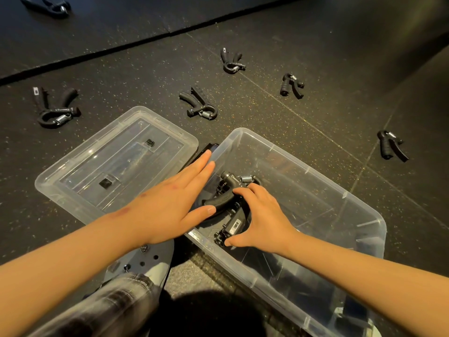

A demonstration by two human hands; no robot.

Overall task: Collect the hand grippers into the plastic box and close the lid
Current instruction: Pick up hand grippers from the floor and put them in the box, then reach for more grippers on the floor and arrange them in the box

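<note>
The right grip [262, 220] clasps hand grippers [218, 203] inside the plastic box [308, 169], while the flat, empty left grip [167, 203] lies nearer the next gripper [200, 104], ahead of its fingertips.

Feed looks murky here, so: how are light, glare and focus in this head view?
Head view: dim warm light on a dark floor; wide-angle bending toward the edges; pale glare on the plastic box rim and lid; left hand, right hand and floor hand grippers sharp; trouser leg at bottom blurred.
</note>
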